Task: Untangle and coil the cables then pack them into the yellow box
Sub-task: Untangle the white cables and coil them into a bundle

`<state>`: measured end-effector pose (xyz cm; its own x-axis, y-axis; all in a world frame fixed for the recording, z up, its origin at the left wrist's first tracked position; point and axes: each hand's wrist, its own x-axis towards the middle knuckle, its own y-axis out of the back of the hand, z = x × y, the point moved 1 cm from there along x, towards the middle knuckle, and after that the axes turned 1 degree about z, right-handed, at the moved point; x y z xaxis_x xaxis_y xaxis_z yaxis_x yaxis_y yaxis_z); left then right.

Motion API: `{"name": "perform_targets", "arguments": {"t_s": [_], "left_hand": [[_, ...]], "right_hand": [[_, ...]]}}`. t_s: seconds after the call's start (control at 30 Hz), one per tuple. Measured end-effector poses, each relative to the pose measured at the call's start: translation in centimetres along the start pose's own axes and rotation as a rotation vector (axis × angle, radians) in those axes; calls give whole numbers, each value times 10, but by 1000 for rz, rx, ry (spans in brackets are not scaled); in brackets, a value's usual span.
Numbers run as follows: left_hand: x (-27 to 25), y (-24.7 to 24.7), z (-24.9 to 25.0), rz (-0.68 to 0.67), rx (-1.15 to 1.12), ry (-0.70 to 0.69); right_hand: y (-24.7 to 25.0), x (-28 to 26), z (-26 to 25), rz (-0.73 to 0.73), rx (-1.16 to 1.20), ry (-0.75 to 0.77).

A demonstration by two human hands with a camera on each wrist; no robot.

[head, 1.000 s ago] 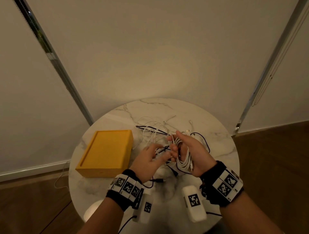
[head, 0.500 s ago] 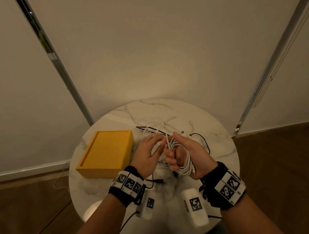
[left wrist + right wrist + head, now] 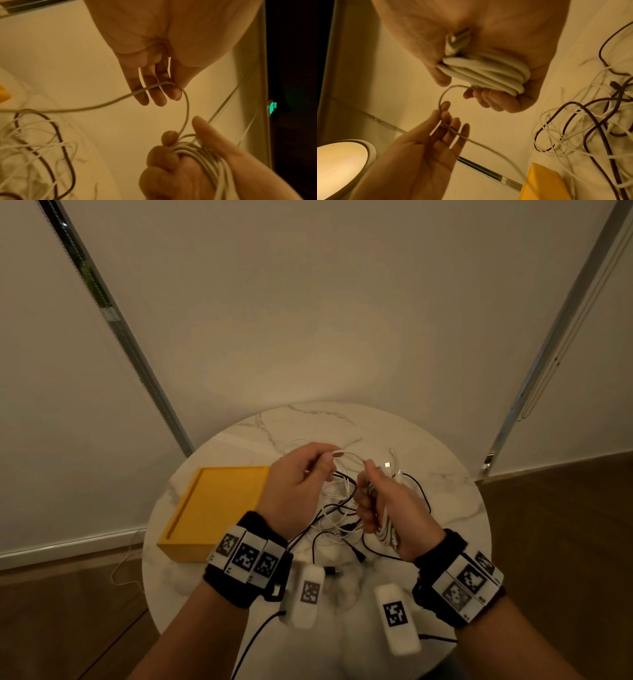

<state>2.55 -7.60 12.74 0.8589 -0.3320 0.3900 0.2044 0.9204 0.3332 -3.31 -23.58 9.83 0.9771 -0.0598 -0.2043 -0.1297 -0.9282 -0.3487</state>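
Note:
My right hand (image 3: 373, 494) grips a coil of white cable (image 3: 385, 529), several loops wrapped round its fingers (image 3: 484, 73). From the coil a loose strand (image 3: 186, 108) arcs over to my left hand (image 3: 325, 460), which pinches it between thumb and fingers (image 3: 447, 119), a short way left of the right hand. Both hands hover above a tangle of white and black cables (image 3: 337, 508) on the table. The yellow box (image 3: 219, 508) lies closed at the table's left, beside my left wrist.
The round marble table (image 3: 445, 501) stands against a pale wall with metal rails. White tagged modules (image 3: 397, 618) hang below both wrists. A thin white cord (image 3: 125, 570) trails on the wooden floor at the left. A lit round lamp (image 3: 342, 155) shows in the right wrist view.
My left hand has moved up and left, away from the right hand, drawing a strand of white cable out from the coil. The right hand keeps its hold.

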Motion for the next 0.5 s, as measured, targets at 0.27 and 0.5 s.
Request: {"name": "perform_targets", "arguments": {"t_s": [0.27,0.5], "left_hand": [[-16,-24,19,-242,-27,44],[-30,-45,25,-330,63,-11]], "right_hand": [[-3,-1,-3,211,-4,178],[-7,-1,-5,270,205,127]]}}
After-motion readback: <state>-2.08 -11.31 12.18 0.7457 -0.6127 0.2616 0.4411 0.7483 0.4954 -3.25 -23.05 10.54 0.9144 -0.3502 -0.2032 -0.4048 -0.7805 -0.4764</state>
